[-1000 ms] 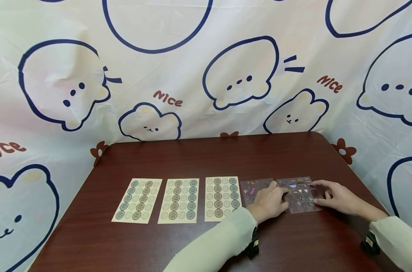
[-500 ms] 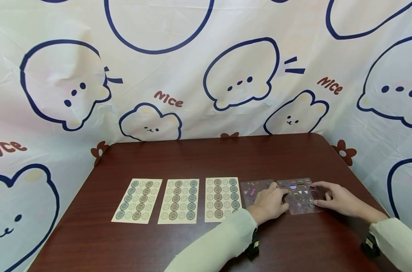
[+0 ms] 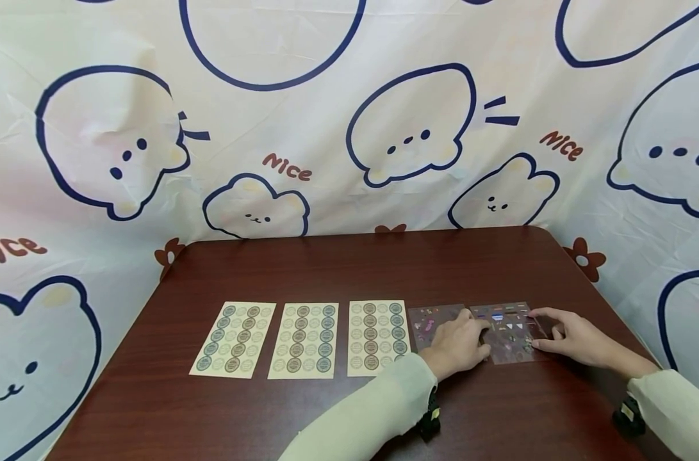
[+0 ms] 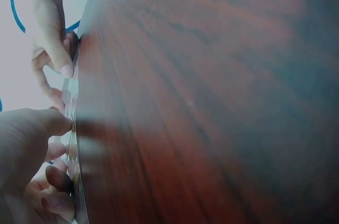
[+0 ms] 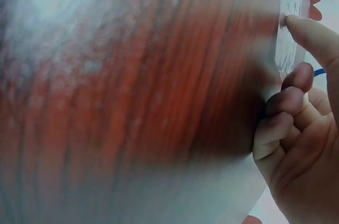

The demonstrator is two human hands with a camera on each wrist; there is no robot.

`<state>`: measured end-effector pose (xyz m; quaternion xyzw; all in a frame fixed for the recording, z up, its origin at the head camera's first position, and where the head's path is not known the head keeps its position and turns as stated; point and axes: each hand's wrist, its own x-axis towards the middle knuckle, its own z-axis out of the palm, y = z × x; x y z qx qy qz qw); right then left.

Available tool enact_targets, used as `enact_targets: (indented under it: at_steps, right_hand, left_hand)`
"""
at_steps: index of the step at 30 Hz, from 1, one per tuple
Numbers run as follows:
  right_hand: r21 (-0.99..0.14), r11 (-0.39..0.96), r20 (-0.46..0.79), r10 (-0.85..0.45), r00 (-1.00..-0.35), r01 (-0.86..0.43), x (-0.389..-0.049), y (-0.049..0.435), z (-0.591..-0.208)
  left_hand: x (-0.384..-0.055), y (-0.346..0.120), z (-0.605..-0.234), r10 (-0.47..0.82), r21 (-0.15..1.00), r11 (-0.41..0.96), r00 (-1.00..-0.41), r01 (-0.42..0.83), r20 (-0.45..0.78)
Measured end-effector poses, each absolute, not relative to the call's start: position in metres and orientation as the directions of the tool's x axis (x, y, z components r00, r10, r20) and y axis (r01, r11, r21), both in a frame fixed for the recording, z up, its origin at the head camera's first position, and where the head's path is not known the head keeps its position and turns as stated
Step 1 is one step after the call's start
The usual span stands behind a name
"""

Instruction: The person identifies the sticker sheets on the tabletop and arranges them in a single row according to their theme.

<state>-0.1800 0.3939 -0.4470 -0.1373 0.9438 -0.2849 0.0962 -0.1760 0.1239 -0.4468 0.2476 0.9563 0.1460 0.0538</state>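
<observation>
Two clear sticker sheets with small coloured designs lie flat, side by side, on the right part of the table. My left hand (image 3: pixel 455 340) rests over where they meet, covering part of the left sticker sheet (image 3: pixel 423 326) and an edge of the right sticker sheet (image 3: pixel 507 351). At that right sheet's outer edge, the thumb and forefinger of my right hand (image 3: pixel 574 336) touch down, spread apart. In the right wrist view, the other fingers (image 5: pixel 283 102) of this hand are bent above the table. Seen edge-on in the left wrist view, the left hand's fingertips (image 4: pixel 59 177) touch the sheet surface.
Three cream sheets of round stickers, a left one (image 3: pixel 232 339), a middle one (image 3: pixel 303 340) and a right one (image 3: pixel 378 336), continue the row leftward. They lie on a dark brown wooden table (image 3: pixel 326 269). A cartoon-printed cloth (image 3: pixel 326 128) hangs behind and at both sides.
</observation>
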Motion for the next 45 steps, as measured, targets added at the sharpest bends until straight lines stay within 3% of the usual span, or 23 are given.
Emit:
enact_targets:
  at_steps: [15, 45]
  right_hand:
    - [-0.64, 0.735, -0.068, -0.347, -0.935, -0.226, -0.178, 0.397, -0.447]
    - [-0.597, 0.748, 0.111, -0.283, -0.953, -0.291, -0.178, 0.38, -0.444]
  left_hand:
    - [-0.179, 0.117, -0.443, 0.537, 0.364, 0.783, -0.843, 0.504, 0.012]
    - [-0.189, 0.085, -0.432, 0.538, 0.468, 0.722, -0.839, 0.509, 0.083]
